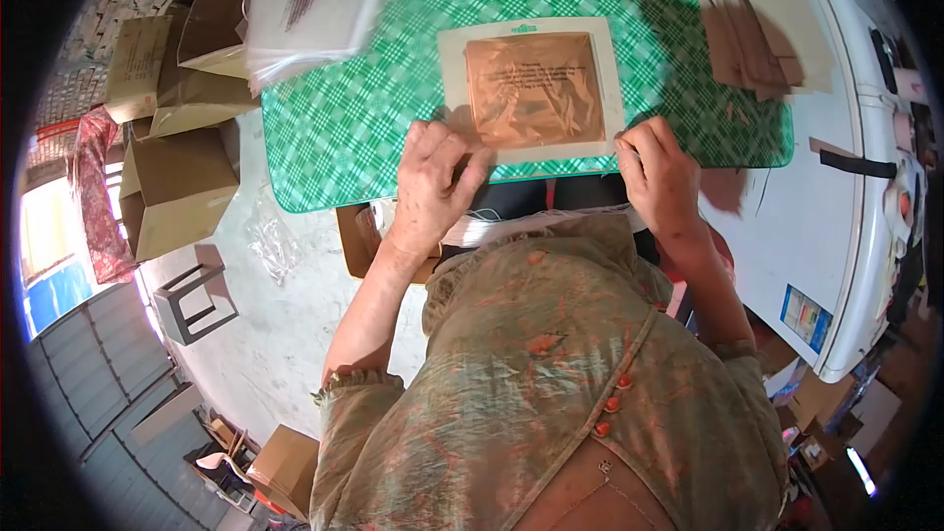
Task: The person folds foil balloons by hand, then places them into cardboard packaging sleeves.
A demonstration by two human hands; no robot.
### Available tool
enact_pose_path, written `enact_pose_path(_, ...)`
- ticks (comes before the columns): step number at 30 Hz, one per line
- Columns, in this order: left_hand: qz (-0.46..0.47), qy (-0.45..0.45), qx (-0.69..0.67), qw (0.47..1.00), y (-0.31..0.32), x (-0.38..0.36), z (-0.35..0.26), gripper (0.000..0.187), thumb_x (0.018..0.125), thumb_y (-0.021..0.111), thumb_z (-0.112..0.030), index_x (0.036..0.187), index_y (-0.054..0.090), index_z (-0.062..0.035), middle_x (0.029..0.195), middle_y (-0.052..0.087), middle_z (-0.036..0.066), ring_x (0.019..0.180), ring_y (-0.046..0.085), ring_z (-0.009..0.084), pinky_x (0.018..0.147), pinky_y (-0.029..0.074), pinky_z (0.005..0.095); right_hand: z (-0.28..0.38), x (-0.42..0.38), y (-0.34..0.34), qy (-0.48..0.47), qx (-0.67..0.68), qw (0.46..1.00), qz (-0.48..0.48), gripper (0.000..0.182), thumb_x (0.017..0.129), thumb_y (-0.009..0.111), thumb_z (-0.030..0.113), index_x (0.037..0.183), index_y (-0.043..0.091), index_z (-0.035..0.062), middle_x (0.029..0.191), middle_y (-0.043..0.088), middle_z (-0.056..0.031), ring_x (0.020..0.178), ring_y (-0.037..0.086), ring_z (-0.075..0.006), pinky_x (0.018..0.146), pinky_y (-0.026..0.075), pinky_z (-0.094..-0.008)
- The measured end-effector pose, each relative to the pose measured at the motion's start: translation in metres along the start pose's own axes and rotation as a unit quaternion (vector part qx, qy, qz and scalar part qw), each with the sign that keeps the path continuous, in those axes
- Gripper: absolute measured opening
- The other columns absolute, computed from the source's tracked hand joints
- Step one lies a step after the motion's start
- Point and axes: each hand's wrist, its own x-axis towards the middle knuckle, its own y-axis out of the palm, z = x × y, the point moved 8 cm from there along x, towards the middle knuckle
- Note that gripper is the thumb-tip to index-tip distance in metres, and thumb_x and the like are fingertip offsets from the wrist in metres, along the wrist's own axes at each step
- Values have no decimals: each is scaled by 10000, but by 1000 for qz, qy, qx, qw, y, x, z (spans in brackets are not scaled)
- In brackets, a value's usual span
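Observation:
A flat package (534, 88) lies near the front edge of the table, a cream backing card with a copper-brown, shiny plastic-wrapped piece on it. Dark printed text crosses the plastic, and a small green mark sits at the card's top. My right hand (661, 175) pinches the package's lower right corner between thumb and fingers. At the lower left corner is my left hand (431, 177), its fingers curled and its thumb against the package's edge; its exact grip is partly hidden.
A green checked cloth (393, 88) covers the table. Clear plastic bags (315, 0) are stacked at its far left, brown card pieces (742, 39) at the far right. Open cardboard boxes (182, 177) stand left; a white appliance-like surface (796, 226) is at right. A grey frame stool (197, 305) stands on the floor.

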Motion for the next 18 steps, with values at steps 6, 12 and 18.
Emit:
enact_pose_path(6, 10, -11, 30, 999, 6, 5, -2, 194, 793, 816, -19, 904, 665, -67, 894, 572, 102, 849, 518, 331, 791, 475, 432, -1, 5, 12, 24, -100, 995, 14, 184, 925, 740, 185, 901, 576, 106, 870, 562, -79, 654, 661, -318, 541, 537, -444)
enact_pose_path(12, -10, -10, 60, 998, 10, 5, 0, 501, 838, 808, -3, 1299, 620, -65, 1155, 636, 106, 1003, 557, 327, 896, 468, 437, -10, 2, 22, 101, -121, 987, 25, 154, 919, 692, 129, 1025, 581, 114, 929, 623, -99, 661, 696, -341, 533, 560, -469)
enact_pose_path(18, -52, -40, 102, 993, 11, -3, -6, 534, 832, 782, 36, 1328, 601, -44, 1254, 640, 153, 1097, 584, 347, 970, 461, 458, -4, 8, 19, 70, -147, 987, -1, 277, 898, 683, 110, 1164, 607, 131, 942, 635, -103, 706, 710, -340, 577, 582, -454)
